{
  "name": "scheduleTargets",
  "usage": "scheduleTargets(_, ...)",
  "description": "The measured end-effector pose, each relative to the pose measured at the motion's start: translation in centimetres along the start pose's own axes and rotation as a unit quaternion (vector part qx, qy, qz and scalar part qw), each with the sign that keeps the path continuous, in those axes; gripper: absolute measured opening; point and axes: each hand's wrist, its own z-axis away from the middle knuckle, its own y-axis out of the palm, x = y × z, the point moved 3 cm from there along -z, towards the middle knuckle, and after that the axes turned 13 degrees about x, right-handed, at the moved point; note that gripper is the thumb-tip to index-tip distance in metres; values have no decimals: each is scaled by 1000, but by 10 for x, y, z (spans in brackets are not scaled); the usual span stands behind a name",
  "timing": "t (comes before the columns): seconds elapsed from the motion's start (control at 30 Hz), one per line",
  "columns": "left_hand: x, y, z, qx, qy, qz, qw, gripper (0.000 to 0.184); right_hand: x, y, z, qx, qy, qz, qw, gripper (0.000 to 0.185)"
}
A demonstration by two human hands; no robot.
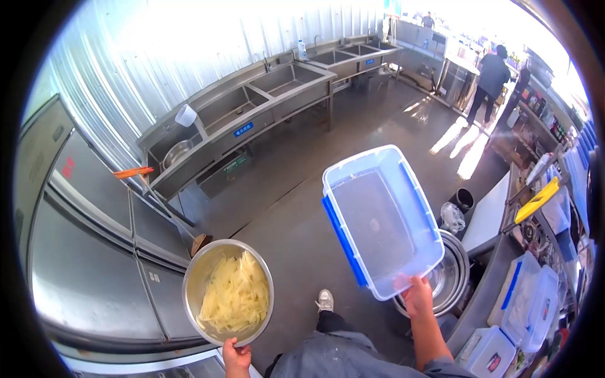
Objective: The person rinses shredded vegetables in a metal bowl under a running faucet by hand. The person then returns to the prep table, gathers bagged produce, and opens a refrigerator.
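A steel bowl [188, 286] holding pale yellow sliced food [234, 295] is at the lower left. My left hand [237, 358] grips its near rim, thumb on the edge. On the right, my right hand [416, 295] holds a clear plastic container [378, 220] with blue side clips by its near end. The container is tilted and looks empty, and its lid is not on it. The fingers of both hands are partly hidden under the things they hold.
Steel sinks [277, 101] line the back wall, with a white jug [186, 115] on the edge. Steel refrigerator doors [88, 264] stand left. Stacked steel bowls [463, 277] and plastic boxes [485, 353] are at right. A person [491, 82] stands far back.
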Motion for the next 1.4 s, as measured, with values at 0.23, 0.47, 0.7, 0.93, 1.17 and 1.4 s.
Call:
scheduleTargets(0.23, -47, 140, -145, -37, 4, 7, 999, 30, 35, 99, -196, -1, -20, 5, 1000, 29)
scheduleTargets(0.47, -87, 262, -328, 14, -6, -33, 999, 30, 50, 184, -375, -26, -57, -3, 998, 30)
scheduleTargets(0.7, -118, 420, -550, 54, -61, -84, 993, 17, 68, 246, -508, -74, -86, -7, 994, 15)
scheduleTargets(0.93, -115, 622, -701, 87, -103, -93, 986, 13, 110, 278, -661, -137, -91, -10, 986, 13)
scheduleTargets(1.17, -86, 780, -828, 38, -80, -76, 993, 11, 166, 298, -890, -134, -91, -2, 987, 27)
scheduleTargets(1.4, -83, 872, -904, 23, -43, -44, 998, 12, 220, 355, -1066, -106, -67, 12, 992, 20)
